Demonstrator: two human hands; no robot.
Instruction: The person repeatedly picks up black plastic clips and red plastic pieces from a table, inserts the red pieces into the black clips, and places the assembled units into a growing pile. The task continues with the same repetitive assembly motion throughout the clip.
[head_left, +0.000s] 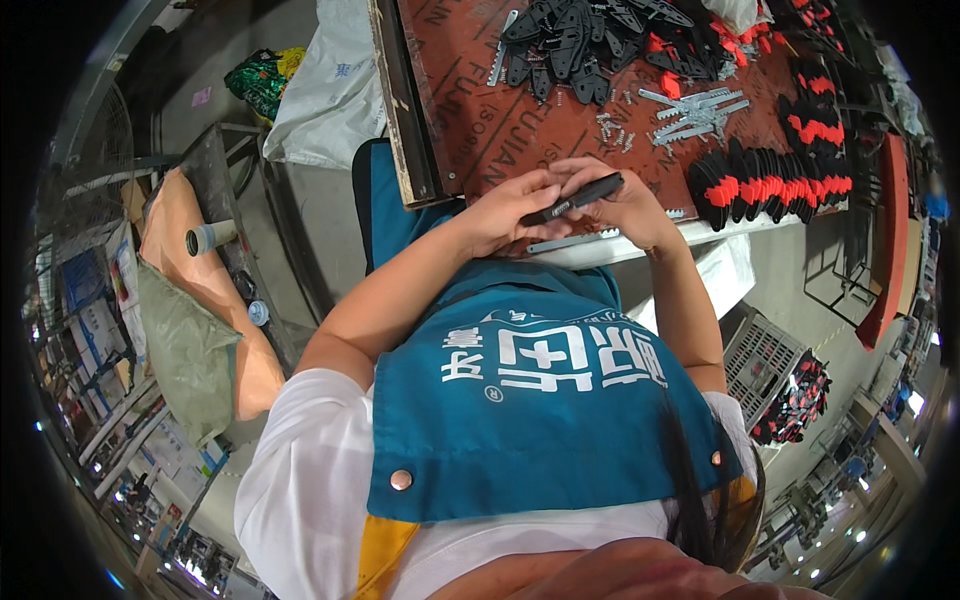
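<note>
- Step in hand, my read: mid-assembly of one long slim black plastic handle piece (585, 195). Both hands together on it, held above the near edge of the reddish-brown board desk (520, 130).
- Left hand (505, 215) grips the lower end; right hand (625, 205) is closed around the upper end, fingers curled over it.
- Small detail at the part's tip is too blurred to tell; possibly a fitting being pressed in.
- Next move likely calls for a fine pinch and steady alignment, left hand bracing.
- Parts within reach: heap of flat black plastic shells (575, 45) at the far side, loose silver metal strips (695, 110) mid-desk, row of finished black-and-red pieces (765, 180) at right.
- Edges: desk's near rim sits just under the hands; a pale metal bar (570, 240) lies along it.
- Open room: bare board between hands and metal strips; right side crowded; left drops off to floor.
</note>
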